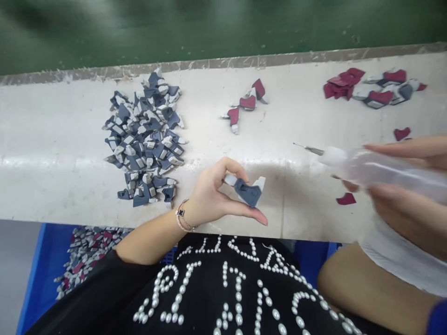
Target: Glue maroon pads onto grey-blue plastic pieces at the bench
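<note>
My left hand (220, 190) holds a dark blue and white plastic part (248, 191) between thumb and fingers, above the front of the white table (209, 149). At the right, my right hand (412, 172) is closed around a translucent squeeze bottle (384, 172), somewhat blurred. Its thin metal tip (314, 150) points left, apart from the held part. A small dark red piece (346, 199) lies on the table below the bottle, and another red piece (401, 134) lies above my right hand.
A large heap of blue and white parts (146, 135) covers the table's left. Red-topped parts (247, 102) lie at the back middle. Flat red pieces (344, 83) and more assembled parts (380, 97) sit back right. A blue bin (35, 279) stands below the front left edge.
</note>
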{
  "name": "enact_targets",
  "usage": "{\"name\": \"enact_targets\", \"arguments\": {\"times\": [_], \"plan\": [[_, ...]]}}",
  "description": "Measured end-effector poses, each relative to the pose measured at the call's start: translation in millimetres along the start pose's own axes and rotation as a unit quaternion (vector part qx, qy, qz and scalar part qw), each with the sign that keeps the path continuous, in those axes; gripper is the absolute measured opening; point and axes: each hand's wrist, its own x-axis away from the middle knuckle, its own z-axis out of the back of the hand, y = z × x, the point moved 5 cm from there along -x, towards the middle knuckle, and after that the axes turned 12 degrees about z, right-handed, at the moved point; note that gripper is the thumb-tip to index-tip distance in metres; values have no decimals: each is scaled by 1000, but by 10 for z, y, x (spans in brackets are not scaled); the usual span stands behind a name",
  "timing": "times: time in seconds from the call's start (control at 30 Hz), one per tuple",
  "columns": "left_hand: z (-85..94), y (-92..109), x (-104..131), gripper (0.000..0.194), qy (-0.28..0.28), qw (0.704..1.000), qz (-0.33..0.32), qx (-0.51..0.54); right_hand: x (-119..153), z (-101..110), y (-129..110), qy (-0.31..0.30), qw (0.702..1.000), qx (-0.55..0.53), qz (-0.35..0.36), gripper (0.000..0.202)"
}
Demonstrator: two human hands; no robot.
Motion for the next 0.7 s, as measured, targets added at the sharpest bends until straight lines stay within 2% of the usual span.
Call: {"name": "enact_targets", "arguments": {"times": [0.07,0.17,0.2,0.27,0.33,0.37,0.43,0.5,0.57,0.63,0.7], "plan": [[44,14,-13,61,35,999,-11,-38,-103,-214,64,-21,998,-66,6,36],[76,-23,-30,58,62,996,26,-64,-240,-581,169,-109,989,-99,10,44],[72,-44,-34,56,58,995,47,-59,-282,-692,191,-136,986,-95,16,46],[39,-91,-38,52,31,994,100,-32,-357,-864,215,-161,983,-80,30,38],[-12,-122,-32,46,-3,989,148,-1,-397,-962,222,-173,983,-60,34,28],[-37,-126,-28,43,-17,987,162,8,-396,-970,224,-176,983,-48,33,30],[-72,-112,-23,39,-31,985,169,10,-337,-871,242,-175,984,-16,21,45],[-89,-88,-25,37,-34,986,162,2,-200,-605,309,-153,988,35,-11,59],[-94,-54,-30,36,-31,989,142,-14,6,-228,444,-111,986,105,-69,53],[-100,-22,-32,35,-29,992,119,-39,249,125,621,-77,972,171,-141,49],[-124,-7,-30,33,-37,992,106,-52,462,331,785,-68,959,198,-190,49]]}}
